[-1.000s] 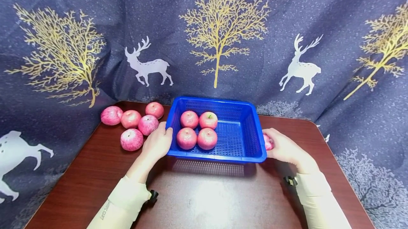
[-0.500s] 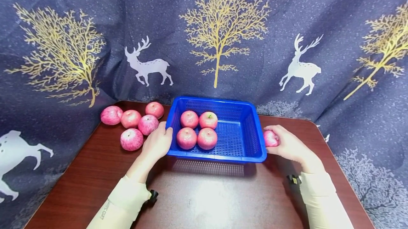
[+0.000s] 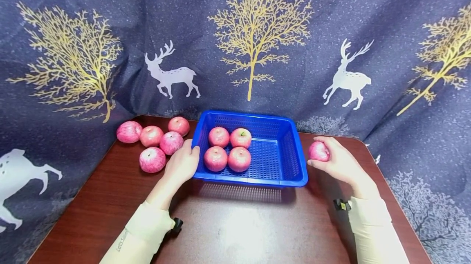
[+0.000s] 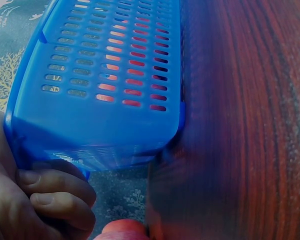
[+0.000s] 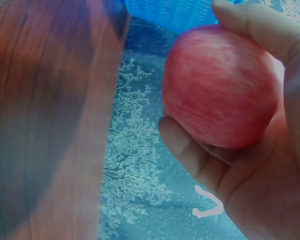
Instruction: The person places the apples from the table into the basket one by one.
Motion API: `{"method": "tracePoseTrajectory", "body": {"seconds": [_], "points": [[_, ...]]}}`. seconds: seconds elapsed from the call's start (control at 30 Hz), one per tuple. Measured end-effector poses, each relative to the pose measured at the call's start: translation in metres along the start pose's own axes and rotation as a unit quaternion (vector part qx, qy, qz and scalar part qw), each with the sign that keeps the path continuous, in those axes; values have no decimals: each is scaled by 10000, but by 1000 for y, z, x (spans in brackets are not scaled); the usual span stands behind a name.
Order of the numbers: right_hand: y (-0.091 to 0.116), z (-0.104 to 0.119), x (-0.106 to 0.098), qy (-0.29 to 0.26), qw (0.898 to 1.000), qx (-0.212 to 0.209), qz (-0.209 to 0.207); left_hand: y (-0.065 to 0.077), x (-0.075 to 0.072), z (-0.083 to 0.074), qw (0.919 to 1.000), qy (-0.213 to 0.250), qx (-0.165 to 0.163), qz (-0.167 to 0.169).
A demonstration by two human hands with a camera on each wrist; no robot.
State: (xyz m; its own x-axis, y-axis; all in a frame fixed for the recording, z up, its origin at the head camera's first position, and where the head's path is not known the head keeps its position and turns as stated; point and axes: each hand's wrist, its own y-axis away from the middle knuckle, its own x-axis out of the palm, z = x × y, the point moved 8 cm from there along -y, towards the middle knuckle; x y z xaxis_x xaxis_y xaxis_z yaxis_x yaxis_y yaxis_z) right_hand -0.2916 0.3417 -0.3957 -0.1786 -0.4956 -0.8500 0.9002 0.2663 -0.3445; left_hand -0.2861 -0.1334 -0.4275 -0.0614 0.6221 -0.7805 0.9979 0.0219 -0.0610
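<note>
A blue perforated basket (image 3: 254, 181) stands mid-table, with several red apples grouped in its left half; one of them (image 3: 241, 137) shows a green stem hollow. My left hand (image 3: 182, 162) grips the basket's left rim, and the left wrist view shows its fingers (image 4: 65, 205) curled under that rim. Just right of the basket, my right hand (image 3: 336, 161) holds a red apple (image 3: 319, 151) between thumb and fingers. The right wrist view shows this apple (image 5: 220, 87) resting against the palm, with the basket behind it.
Several more apples lie loose left of the basket, the nearest one (image 3: 152, 159) close to my left hand. The brown wooden table (image 3: 235, 223) ends at a dark blue cloth (image 3: 228, 72) printed with deer and trees.
My right hand has moved right and slightly up, away from the basket's right side, bringing the apple into fuller view. My left hand and the basket stay in place.
</note>
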Motion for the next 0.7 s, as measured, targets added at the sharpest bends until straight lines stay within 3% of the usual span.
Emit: {"method": "tracePoseTrajectory", "body": {"seconds": [0.23, 0.7], "points": [[-1, 0, -14, -58, 9991, 160, -399, 0, 1, -1, 10000, 10, -2, -19], [-9, 15, -20, -137, 9984, -22, -540, 1, 0, 0, 10000, 46, -43, 33]]}}
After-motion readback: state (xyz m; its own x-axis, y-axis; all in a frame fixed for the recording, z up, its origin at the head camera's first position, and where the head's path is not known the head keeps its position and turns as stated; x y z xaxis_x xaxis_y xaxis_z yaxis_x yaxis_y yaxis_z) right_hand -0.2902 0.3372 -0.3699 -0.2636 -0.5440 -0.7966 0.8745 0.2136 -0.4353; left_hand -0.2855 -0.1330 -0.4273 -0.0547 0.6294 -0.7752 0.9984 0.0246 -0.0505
